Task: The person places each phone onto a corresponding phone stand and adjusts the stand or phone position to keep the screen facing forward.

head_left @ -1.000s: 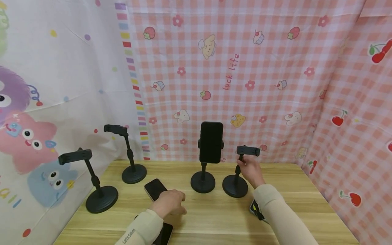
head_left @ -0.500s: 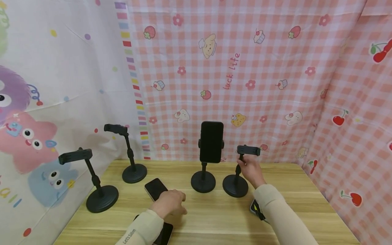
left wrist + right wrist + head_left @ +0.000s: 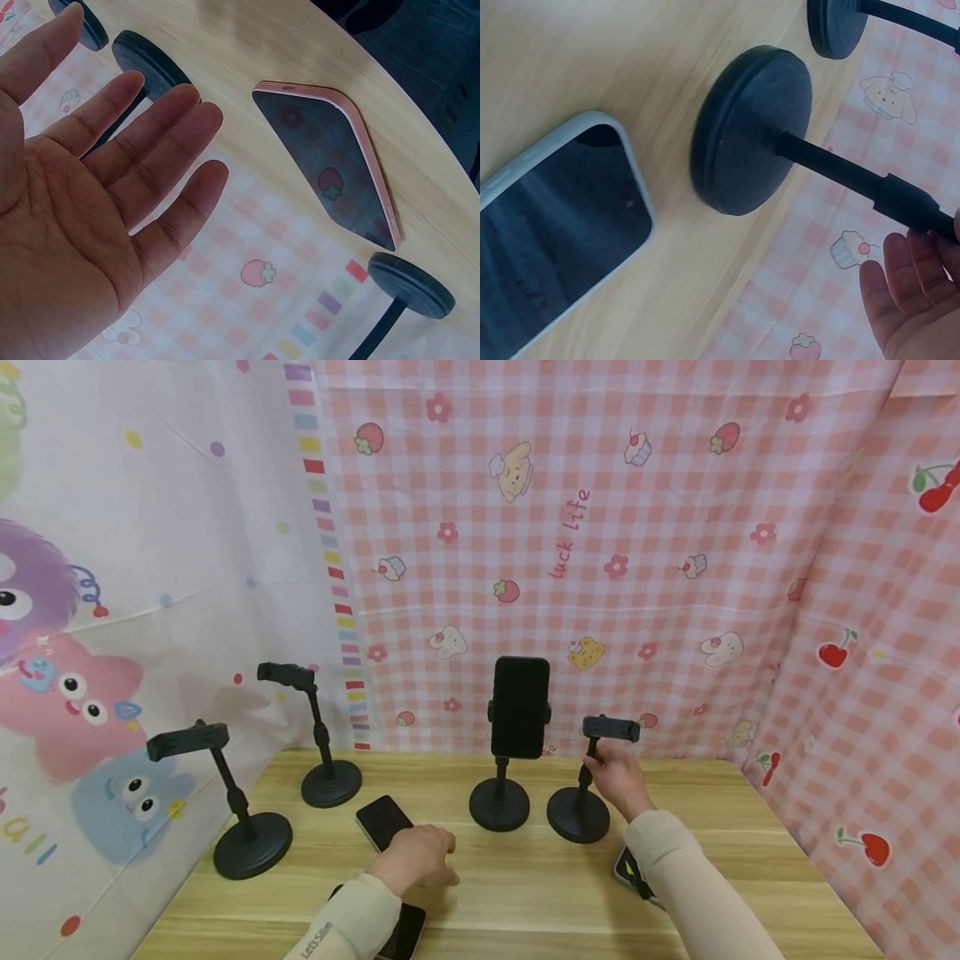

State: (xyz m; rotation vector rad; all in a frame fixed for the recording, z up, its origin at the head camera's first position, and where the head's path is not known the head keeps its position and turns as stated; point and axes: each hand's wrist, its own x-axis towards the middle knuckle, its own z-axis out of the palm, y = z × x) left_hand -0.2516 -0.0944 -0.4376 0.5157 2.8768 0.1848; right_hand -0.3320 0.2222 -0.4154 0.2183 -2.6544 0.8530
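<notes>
My right hand (image 3: 621, 781) grips the upper pole of a black phone stand (image 3: 577, 815) at the right, just below its bare clamp. In the right wrist view, its fingers (image 3: 911, 281) bend at the pole above the collar; the thumb is mostly out of frame. My left hand (image 3: 420, 858) hovers over the table with relaxed fingers, its palm (image 3: 75, 217) holding nothing. Beyond it lies a dark-screened phone (image 3: 382, 820); a second phone (image 3: 402, 933) is partly hidden under the left sleeve. Another stand (image 3: 500, 805) between the hands carries an upright black phone (image 3: 521, 707).
Two more black stands, a front one (image 3: 252, 846) and a rear one (image 3: 332, 783), stand at the left with bare clamps. A light-edged phone (image 3: 562, 232) lies beside the right forearm, partly covered by the sleeve. Patterned cloth (image 3: 600, 527) walls the table's back and sides.
</notes>
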